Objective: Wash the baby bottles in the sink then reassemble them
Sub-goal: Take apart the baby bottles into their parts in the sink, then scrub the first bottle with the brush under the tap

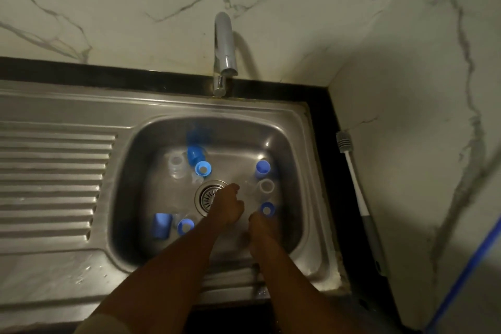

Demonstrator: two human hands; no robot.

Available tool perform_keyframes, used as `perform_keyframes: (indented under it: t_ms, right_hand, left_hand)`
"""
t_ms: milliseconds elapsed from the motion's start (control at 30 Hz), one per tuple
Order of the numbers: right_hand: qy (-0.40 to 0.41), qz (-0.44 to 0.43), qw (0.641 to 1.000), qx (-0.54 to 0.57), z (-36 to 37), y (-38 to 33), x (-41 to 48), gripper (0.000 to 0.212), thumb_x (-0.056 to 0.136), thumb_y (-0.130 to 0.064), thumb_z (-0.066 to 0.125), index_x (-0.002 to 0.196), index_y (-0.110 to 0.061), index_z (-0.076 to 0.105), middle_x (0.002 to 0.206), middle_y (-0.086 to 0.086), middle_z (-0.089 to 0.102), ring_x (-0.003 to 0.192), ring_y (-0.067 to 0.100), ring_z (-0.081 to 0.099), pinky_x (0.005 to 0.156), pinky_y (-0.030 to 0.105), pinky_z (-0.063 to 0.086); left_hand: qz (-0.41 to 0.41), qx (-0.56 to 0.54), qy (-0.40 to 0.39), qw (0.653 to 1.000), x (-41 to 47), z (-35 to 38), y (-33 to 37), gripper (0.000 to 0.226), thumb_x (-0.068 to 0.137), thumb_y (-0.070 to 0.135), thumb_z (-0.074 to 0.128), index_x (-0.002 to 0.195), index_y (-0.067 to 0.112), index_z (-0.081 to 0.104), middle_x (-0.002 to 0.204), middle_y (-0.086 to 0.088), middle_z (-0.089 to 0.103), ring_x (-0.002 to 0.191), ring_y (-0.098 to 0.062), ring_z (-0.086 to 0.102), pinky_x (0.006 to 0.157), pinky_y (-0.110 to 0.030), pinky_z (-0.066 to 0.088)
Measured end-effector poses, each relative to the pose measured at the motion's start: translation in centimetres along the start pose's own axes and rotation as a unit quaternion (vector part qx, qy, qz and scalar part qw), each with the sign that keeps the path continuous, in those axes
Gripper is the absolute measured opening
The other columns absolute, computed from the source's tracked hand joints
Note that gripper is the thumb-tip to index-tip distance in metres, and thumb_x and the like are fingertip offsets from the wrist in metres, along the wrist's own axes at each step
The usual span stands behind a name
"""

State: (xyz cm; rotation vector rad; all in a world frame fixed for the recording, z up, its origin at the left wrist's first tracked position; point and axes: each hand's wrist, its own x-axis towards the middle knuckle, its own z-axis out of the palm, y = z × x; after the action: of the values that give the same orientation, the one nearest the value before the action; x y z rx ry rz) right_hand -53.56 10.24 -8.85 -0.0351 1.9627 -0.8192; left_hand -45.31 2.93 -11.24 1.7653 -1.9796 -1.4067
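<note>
Baby bottle parts lie scattered in the steel sink basin (127, 160). A clear bottle (177, 164) stands at the back left beside a blue cap (194, 153) and a blue screw ring (203, 168). Another clear bottle (266, 186) lies at the right, between a blue cap (262, 168) and a blue ring (267, 209). At the front left are a third blue cap (162, 225) and ring (185, 226). My left hand (227, 207) is low over the drain (207, 194), fingers curled. My right hand (260, 225) is just below the right ring, its fingers blurred.
A chrome tap (224, 43) rises behind the basin, with no water seen running. The ribbed draining board (54, 171) lies to the left. A long-handled bottle brush (352, 171) lies on the black counter edge at the right, against the marble wall.
</note>
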Motion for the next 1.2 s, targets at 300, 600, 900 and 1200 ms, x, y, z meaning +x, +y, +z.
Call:
perform_keyframes:
  t_ms: [300, 600, 900, 1200]
  right_hand:
    - [-0.050, -0.255, 0.871, -0.416, 0.1, -0.4, -4.6, 0.030, 0.088, -0.012, 0.058, 0.116, -0.004, 0.059, 0.121, 0.012, 0.061, 0.112, 0.025, 0.058, 0.091, 0.027, 0.045]
    - [-0.055, -0.332, 0.752, -0.567, 0.0, -0.2, -9.9, 0.029, 0.094, -0.020, 0.052, 0.120, -0.007, 0.058, 0.129, 0.009, 0.058, 0.119, 0.024, 0.054, 0.098, 0.029, 0.040]
    - [-0.071, -0.412, 0.665, -0.618, 0.9, -2.9, -10.5, 0.027, 0.094, -0.011, 0.050, 0.118, -0.007, 0.061, 0.123, 0.008, 0.062, 0.115, 0.024, 0.058, 0.098, 0.031, 0.045]
    - [-0.057, -0.477, 0.770, -0.420, 1.1, -13.1, -8.7, 0.053, 0.094, -0.014, 0.058, 0.144, -0.014, 0.041, 0.145, 0.010, 0.047, 0.134, 0.028, 0.046, 0.106, 0.035, 0.039]
  left_hand:
    - [0.105, 0.226, 0.019, 0.968, -7.8, -11.3, -2.9, 0.022, 0.088, 0.013, 0.055, 0.105, 0.018, 0.069, 0.106, -0.004, 0.071, 0.099, -0.024, 0.068, 0.083, -0.032, 0.052]
    - [0.123, 0.284, 0.074, 0.948, -12.7, -18.3, -5.9, 0.034, 0.093, 0.018, 0.052, 0.125, 0.022, 0.063, 0.126, -0.003, 0.065, 0.113, -0.021, 0.063, 0.095, -0.028, 0.048]
    - [0.098, 0.315, 0.097, 0.939, -13.7, -18.7, -6.7, 0.036, 0.094, 0.015, 0.053, 0.129, 0.017, 0.060, 0.131, -0.004, 0.062, 0.119, -0.021, 0.060, 0.101, -0.029, 0.046]
    - [0.080, 0.284, 0.152, 0.943, -11.3, -18.2, -2.4, 0.037, 0.095, 0.010, 0.053, 0.130, 0.017, 0.057, 0.134, -0.003, 0.057, 0.121, -0.018, 0.055, 0.102, -0.026, 0.044]
